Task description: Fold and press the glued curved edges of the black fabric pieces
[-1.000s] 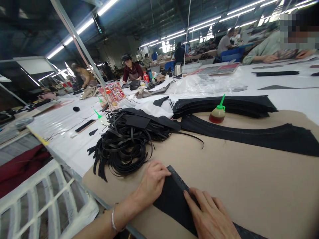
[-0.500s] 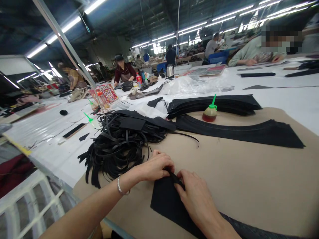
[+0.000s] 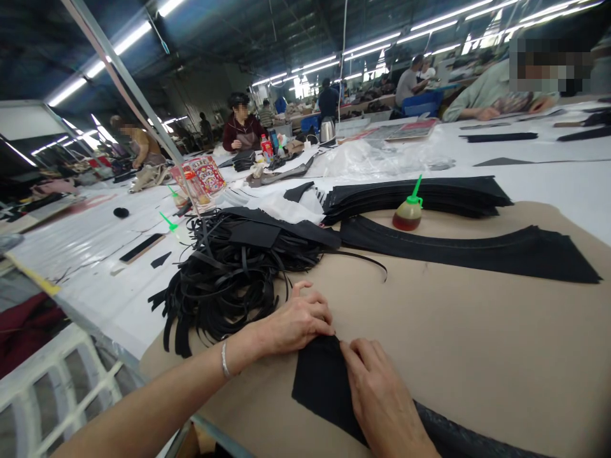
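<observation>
A long black panel [image 3: 319, 376], of leather or fabric, lies before me and curves away to the lower right. My left hand [image 3: 301, 323] is closed at its upper corner, fingertips pressed on the edge; the thumb is mostly hidden. Close beside it, my right hand [image 3: 382, 391] lies over the panel with fingers together, thumb and fingertips gripping the same far edge. The edge between both hands looks folded over and fairly flat. Just beyond my left hand sits a tangled heap of black strips [image 3: 229, 280].
Brown board [image 3: 477, 331] covers the worktop. Behind are a curved black panel [image 3: 458, 249], a stack of similar panels [image 3: 415, 198] and a green-tipped bottle of amber liquid [image 3: 407, 215]. A metal pole [image 3: 128, 102] rises at left. Several people work at tables further off.
The panel's edge, raised and rolled between my fingers before, now lies flatter. My right hand has shifted slightly down, and its fingers have straightened along the edge.
</observation>
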{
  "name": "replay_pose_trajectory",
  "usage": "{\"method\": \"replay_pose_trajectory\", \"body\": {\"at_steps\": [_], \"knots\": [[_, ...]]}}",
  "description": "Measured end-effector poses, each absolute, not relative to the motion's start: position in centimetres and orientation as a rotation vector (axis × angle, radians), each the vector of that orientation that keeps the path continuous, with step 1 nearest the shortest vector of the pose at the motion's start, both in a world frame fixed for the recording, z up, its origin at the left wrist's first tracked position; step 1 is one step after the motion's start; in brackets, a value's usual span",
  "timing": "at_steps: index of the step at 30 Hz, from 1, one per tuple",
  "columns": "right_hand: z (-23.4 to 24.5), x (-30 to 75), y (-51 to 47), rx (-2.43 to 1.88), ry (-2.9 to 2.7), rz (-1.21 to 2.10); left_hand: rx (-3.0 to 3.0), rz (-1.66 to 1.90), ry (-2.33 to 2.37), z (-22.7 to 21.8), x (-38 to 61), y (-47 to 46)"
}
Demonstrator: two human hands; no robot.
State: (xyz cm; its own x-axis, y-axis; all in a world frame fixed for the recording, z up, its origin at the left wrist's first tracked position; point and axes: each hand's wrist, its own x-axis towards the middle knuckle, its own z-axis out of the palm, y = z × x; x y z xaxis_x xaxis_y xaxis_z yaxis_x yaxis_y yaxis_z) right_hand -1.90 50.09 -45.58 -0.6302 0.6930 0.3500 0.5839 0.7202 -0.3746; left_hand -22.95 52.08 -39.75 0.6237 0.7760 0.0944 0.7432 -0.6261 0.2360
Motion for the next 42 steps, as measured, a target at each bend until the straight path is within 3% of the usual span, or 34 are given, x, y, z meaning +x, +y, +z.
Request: {"method": "replay_pose_trajectory", "body": {"at_steps": [7, 14, 42], "knots": [[-46.3, -2.0, 49.9, -0.919, -2.498, 0.053, 2.801, 0.201, 1.3, -39.4, -23.9, 51.3], [-46.4, -1.8, 50.0, -0.882, -2.538, -0.076, 2.624, 0.454, 1.58, -40.7, -22.9, 48.1], [-44.2, -4.3, 51.4, -0.92, -2.682, -0.133, 2.552, 0.467, 1.807, -42.4, -22.0, 45.0]]}}
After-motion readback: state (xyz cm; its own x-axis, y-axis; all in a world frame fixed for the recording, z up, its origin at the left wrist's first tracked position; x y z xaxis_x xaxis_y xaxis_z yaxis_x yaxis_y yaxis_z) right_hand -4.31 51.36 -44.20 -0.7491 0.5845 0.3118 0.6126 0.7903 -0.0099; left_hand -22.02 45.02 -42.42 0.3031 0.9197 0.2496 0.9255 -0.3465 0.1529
